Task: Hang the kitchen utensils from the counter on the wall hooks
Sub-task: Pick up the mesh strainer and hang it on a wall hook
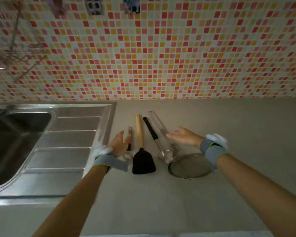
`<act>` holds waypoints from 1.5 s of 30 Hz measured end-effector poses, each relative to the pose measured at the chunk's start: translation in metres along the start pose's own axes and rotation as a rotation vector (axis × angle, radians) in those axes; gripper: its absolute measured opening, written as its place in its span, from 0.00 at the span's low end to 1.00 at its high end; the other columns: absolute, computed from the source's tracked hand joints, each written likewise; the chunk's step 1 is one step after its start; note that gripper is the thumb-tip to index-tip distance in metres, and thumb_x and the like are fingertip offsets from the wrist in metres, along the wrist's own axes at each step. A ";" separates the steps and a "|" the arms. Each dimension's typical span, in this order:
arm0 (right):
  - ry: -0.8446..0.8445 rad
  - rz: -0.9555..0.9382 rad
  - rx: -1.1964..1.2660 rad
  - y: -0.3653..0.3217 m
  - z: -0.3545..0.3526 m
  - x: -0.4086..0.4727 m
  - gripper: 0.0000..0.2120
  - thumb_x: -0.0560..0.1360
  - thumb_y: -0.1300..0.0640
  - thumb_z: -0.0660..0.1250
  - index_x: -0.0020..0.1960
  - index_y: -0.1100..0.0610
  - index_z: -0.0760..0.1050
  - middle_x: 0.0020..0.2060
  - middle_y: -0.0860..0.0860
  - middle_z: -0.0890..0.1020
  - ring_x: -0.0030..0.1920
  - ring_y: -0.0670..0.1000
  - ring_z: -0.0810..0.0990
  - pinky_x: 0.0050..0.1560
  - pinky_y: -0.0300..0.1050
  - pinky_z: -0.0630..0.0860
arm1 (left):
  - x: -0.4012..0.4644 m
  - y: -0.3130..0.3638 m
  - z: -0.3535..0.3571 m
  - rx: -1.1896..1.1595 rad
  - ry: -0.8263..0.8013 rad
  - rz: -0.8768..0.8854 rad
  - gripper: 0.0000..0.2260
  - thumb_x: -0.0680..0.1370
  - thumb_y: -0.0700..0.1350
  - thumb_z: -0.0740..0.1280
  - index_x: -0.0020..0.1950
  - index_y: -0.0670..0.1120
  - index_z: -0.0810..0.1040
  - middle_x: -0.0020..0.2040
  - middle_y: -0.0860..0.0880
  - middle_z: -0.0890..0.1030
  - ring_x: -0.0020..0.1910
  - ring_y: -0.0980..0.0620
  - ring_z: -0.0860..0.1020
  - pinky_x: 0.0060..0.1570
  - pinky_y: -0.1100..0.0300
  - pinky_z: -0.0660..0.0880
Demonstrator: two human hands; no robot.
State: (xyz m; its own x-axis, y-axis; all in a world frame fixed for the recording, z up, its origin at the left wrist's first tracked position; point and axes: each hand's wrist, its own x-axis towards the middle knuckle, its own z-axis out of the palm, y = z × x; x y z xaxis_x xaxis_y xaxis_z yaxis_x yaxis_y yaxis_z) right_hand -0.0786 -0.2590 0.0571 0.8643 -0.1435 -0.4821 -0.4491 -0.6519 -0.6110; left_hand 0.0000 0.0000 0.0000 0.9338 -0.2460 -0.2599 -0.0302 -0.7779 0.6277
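Observation:
Several utensils lie side by side on the grey counter (229,125), handles toward the wall. From left: a small metal peeler (129,134), a black spatula with a wooden handle (142,159), a mesh strainer with a black handle (190,165), and a wire whisk (161,132). My left hand (119,144) hovers open just left of the peeler, fingers close to its handle. My right hand (183,135) is open above the whisk and the strainer handle, holding nothing. Wall hooks are not clearly visible; blurred items hang at the wall's top edge.
A steel sink (19,142) with a ribbed drainboard (70,139) fills the left side. The mosaic-tiled wall (161,57) rises behind the counter, with a socket (95,6) near the top. A blurred wire rack (15,48) hangs at the upper left.

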 end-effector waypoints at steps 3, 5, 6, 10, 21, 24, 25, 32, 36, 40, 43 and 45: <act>0.018 0.072 -0.001 0.009 0.009 0.029 0.36 0.74 0.41 0.63 0.73 0.62 0.60 0.72 0.58 0.67 0.71 0.56 0.67 0.70 0.48 0.65 | 0.012 -0.019 0.011 0.079 -0.022 -0.047 0.25 0.82 0.51 0.51 0.76 0.40 0.55 0.77 0.41 0.57 0.76 0.44 0.57 0.76 0.51 0.54; 0.013 0.111 -0.006 0.012 0.014 0.045 0.35 0.74 0.43 0.64 0.72 0.63 0.61 0.71 0.58 0.68 0.70 0.57 0.68 0.66 0.46 0.66 | 0.014 -0.030 0.017 0.120 -0.049 -0.058 0.24 0.82 0.50 0.50 0.75 0.38 0.57 0.77 0.39 0.57 0.76 0.42 0.57 0.76 0.50 0.55; 0.022 0.130 -0.019 0.013 0.017 0.054 0.33 0.75 0.44 0.64 0.71 0.64 0.62 0.70 0.59 0.69 0.69 0.58 0.69 0.63 0.45 0.67 | 0.015 -0.034 0.020 0.156 -0.066 -0.047 0.23 0.82 0.49 0.50 0.74 0.37 0.58 0.76 0.37 0.58 0.75 0.41 0.58 0.75 0.49 0.56; 0.160 0.128 -0.120 0.014 0.027 0.071 0.25 0.74 0.50 0.66 0.62 0.67 0.69 0.62 0.64 0.76 0.62 0.61 0.75 0.53 0.46 0.71 | 0.017 -0.042 0.026 0.260 -0.063 -0.011 0.24 0.83 0.48 0.48 0.77 0.40 0.50 0.79 0.43 0.50 0.78 0.47 0.49 0.77 0.52 0.50; 0.013 0.172 0.335 0.022 0.011 0.076 0.13 0.75 0.71 0.61 0.32 0.66 0.70 0.31 0.65 0.78 0.19 0.47 0.79 0.26 0.41 0.77 | 0.023 -0.038 0.020 0.364 -0.171 -0.017 0.23 0.83 0.45 0.46 0.77 0.40 0.47 0.79 0.42 0.48 0.78 0.46 0.48 0.77 0.51 0.50; -0.075 0.145 0.556 0.023 0.000 0.063 0.13 0.77 0.70 0.59 0.35 0.65 0.71 0.19 0.53 0.80 0.18 0.46 0.79 0.22 0.35 0.77 | 0.025 -0.028 0.007 0.363 -0.201 -0.047 0.24 0.83 0.46 0.47 0.77 0.39 0.49 0.79 0.42 0.50 0.77 0.44 0.52 0.76 0.50 0.52; -0.109 0.109 0.575 0.020 -0.005 0.056 0.12 0.78 0.68 0.59 0.36 0.65 0.73 0.18 0.51 0.81 0.20 0.45 0.80 0.23 0.33 0.77 | 0.023 -0.023 0.002 0.373 -0.191 -0.050 0.24 0.83 0.48 0.46 0.77 0.41 0.48 0.79 0.43 0.50 0.77 0.43 0.53 0.76 0.51 0.53; -0.213 -0.082 0.515 -0.019 -0.054 0.043 0.11 0.77 0.64 0.62 0.37 0.63 0.76 0.27 0.50 0.85 0.27 0.44 0.84 0.31 0.34 0.80 | 0.037 0.088 -0.035 -0.055 -0.016 0.110 0.25 0.82 0.53 0.52 0.76 0.44 0.56 0.74 0.43 0.65 0.72 0.43 0.65 0.71 0.55 0.61; -0.185 -0.136 0.306 -0.039 -0.084 0.037 0.10 0.75 0.55 0.66 0.39 0.57 0.81 0.29 0.46 0.86 0.31 0.42 0.84 0.34 0.32 0.79 | 0.047 0.161 -0.052 -0.109 -0.227 0.386 0.22 0.82 0.50 0.53 0.69 0.37 0.68 0.65 0.42 0.76 0.70 0.40 0.68 0.71 0.63 0.63; -0.172 -0.226 0.345 -0.057 -0.109 0.027 0.09 0.74 0.52 0.69 0.39 0.54 0.84 0.36 0.48 0.88 0.38 0.45 0.86 0.34 0.33 0.79 | 0.051 0.204 -0.050 -0.103 -0.317 0.460 0.18 0.82 0.48 0.56 0.59 0.37 0.77 0.63 0.36 0.76 0.63 0.41 0.74 0.69 0.45 0.66; -0.184 -0.279 0.435 -0.071 -0.121 0.016 0.09 0.75 0.53 0.67 0.41 0.55 0.84 0.38 0.50 0.88 0.41 0.47 0.86 0.37 0.34 0.80 | 0.050 0.223 -0.055 -0.392 -0.304 0.469 0.16 0.81 0.43 0.59 0.60 0.33 0.76 0.52 0.39 0.80 0.52 0.43 0.78 0.63 0.46 0.72; -0.173 -0.314 0.513 -0.079 -0.128 0.012 0.09 0.75 0.55 0.67 0.43 0.57 0.83 0.39 0.52 0.88 0.41 0.48 0.86 0.39 0.36 0.80 | 0.055 0.234 -0.069 -0.467 -0.328 0.497 0.16 0.81 0.40 0.59 0.61 0.30 0.75 0.48 0.43 0.80 0.47 0.48 0.80 0.57 0.51 0.76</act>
State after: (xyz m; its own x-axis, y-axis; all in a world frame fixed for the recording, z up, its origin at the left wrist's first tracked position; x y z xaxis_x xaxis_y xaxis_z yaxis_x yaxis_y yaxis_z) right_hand -0.0037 -0.3045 0.1801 0.9428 0.1470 -0.2991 -0.2685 -0.1965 -0.9430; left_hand 0.0693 -0.1555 0.1833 0.6932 -0.7203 -0.0244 -0.1974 -0.2224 0.9548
